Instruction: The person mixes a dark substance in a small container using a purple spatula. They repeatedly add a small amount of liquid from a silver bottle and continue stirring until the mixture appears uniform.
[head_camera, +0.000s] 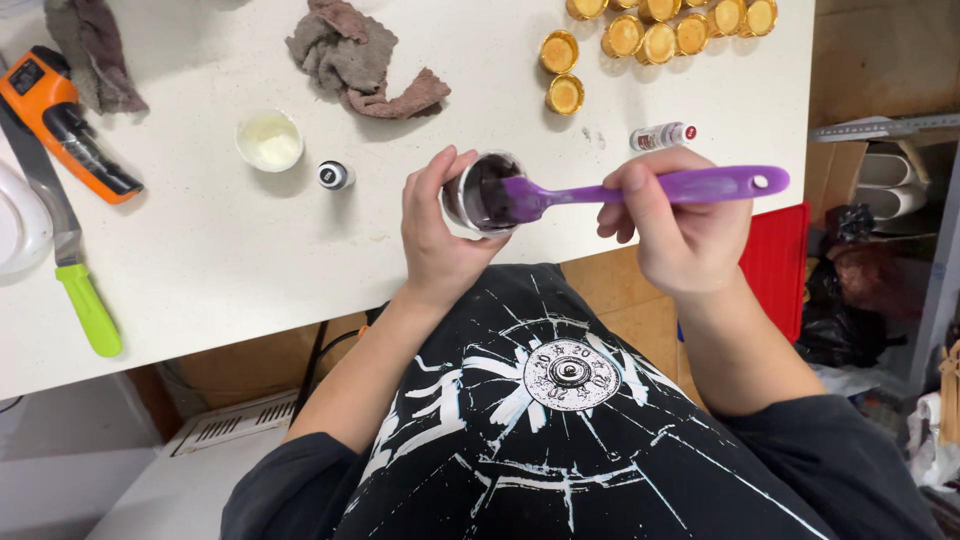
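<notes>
Two hands: both of yours are closed on things at the near edge of the white table (250, 260).
Left hand (435, 235): your fingers wrap a small round cup (480, 192), hiding most of its outer wall; only the rim and dark inside show.
Right hand (675, 225): your fingers are pinched around the handle of a purple spatula (650, 188), smooth and flat, with a hole at its right end.
Spatula blade: its tip sits inside the cup, in a dark, glossy purple-brown mass.
Hidden: how full the cup is cannot be told, since blade and thumb cover it.
Small bottles: one dark-capped bottle (335, 175) stands left of the cup; a white bottle (662, 135) with a red cap lies on its side just beyond your right hand.
White tub (270, 140): round, open, pale creamy contents, farther left.
Grey rag (355, 60): crumpled, rough cloth at the far side.
Second rag (90, 50): far left, cut off by the top edge.
Gold cups (650, 35): round, shiny foil shapes clustered far right, some cut off.
Orange tool (65, 125): black-and-orange plastic, far left.
Palette knife (60, 240): metal blade, green handle, partly under the orange tool.
White object (20, 225): curved, cut off at the left; kind unclear.
</notes>
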